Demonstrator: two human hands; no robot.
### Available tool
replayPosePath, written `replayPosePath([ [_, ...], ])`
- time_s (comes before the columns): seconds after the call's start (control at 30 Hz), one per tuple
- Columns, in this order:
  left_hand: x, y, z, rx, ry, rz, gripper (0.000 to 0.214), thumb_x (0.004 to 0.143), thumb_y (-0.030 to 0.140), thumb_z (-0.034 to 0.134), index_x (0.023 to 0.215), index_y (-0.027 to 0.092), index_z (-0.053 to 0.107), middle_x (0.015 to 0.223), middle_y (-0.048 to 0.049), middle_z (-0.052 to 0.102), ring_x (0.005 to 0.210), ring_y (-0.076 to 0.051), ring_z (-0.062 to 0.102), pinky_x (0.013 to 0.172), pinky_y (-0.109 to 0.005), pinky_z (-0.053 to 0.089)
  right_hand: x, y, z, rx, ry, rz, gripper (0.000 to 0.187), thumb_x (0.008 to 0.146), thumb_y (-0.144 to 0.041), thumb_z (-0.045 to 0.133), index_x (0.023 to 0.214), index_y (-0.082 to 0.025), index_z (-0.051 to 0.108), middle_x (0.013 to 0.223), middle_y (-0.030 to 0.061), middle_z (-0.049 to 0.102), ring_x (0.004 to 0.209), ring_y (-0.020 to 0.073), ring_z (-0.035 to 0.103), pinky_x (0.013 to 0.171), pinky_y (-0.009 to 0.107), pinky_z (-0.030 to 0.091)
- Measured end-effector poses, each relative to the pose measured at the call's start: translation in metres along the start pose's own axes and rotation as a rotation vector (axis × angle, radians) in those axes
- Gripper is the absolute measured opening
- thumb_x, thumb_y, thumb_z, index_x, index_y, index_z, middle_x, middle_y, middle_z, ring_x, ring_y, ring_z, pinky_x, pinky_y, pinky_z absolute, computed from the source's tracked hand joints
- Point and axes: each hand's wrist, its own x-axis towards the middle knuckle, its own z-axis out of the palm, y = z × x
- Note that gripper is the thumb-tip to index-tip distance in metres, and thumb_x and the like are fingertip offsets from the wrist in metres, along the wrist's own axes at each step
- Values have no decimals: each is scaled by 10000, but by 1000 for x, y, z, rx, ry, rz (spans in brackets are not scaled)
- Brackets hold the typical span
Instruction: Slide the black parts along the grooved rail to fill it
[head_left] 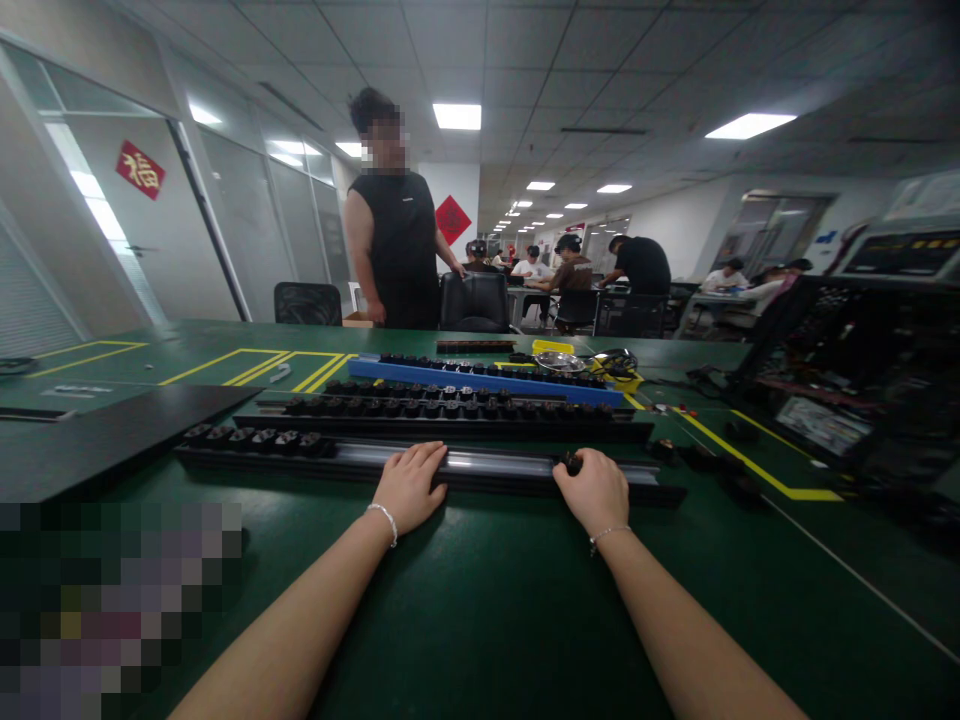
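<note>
A long black rail [495, 468] with a shiny metal channel lies across the green table [487, 620] in front of me. Several black socket modules [255, 438] sit in its left end. My left hand [409, 487] rests flat on the rail's near edge, fingers stretched out. My right hand [596, 490] is closed around a small black module [573, 462] at the rail, right of centre. Both wrists wear thin bracelets.
Behind the rail lie a second black rail [450, 408] and a blue rail [487, 378], both full of modules. A black panel [112, 430] lies left. Loose black parts [697, 455] and open equipment [840, 390] sit right. A person in black [397, 250] stands across the table.
</note>
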Motion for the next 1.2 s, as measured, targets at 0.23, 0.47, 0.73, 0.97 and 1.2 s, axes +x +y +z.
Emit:
replayPosePath([
  [0.23,0,1,0,1,-5,-18,530,776,334,496,1294,250,430,1357,-28,454,1223,-230,394,965,-393,325,1,3,3,-17,26,7,223,721,-403,488,766,-190,537,831,74,607,892,238,531,799,345,345],
  [0.47,1,1,0,3,2,-10,524,777,334,494,1290,245,434,1355,-21,456,1220,-224,398,957,-392,335,4,6,1,-21,30,36,211,718,-388,475,747,-188,533,811,81,603,862,235,536,766,338,351],
  [0.73,1,2,-1,9,-15,-21,527,778,337,493,1294,253,431,1358,-27,451,1228,-228,387,969,-392,328,7,13,-2,-61,32,85,242,711,-378,478,803,-169,556,846,94,605,875,238,529,780,338,353],
  [0.97,0,2,-2,-3,-16,-22,519,778,327,493,1289,257,438,1357,-27,452,1229,-229,387,971,-392,326,9,15,-5,-68,18,115,285,717,-399,471,832,-157,568,861,106,602,878,245,529,791,348,362],
  [1.2,0,1,-2,3,-20,-12,521,784,331,491,1295,255,426,1364,-25,445,1232,-229,384,969,-392,328,9,16,-5,-90,25,123,308,720,-408,468,855,-151,573,882,114,607,910,256,529,811,352,357],
])
